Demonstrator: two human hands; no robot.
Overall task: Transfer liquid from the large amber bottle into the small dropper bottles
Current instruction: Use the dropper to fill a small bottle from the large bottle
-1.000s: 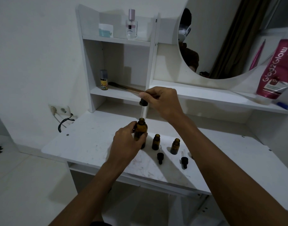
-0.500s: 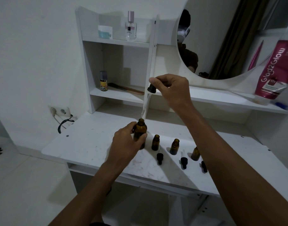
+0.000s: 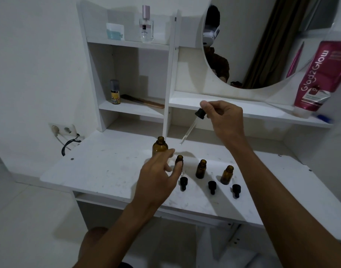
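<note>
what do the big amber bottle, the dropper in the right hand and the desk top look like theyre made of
Large amber bottle: likely brown glass, since it is translucent and glossy; plastic is possible.
Dropper held in the right hand: clear see-through tube, glass or plastic, under a matte black bulb cap that looks like rubber.
Desk top: white laminated board by its flat painted look, scuffed and smudged.

A clear perfume bottle stands upright on the top shelf, beside a pale blue-and-white box. On the shelf below, a small yellow-labelled can stands next to a brown comb lying flat. A round mirror hangs to the right, a pink tube leaning beside it. A wall socket with a black cable sits left of the white bench.
</note>
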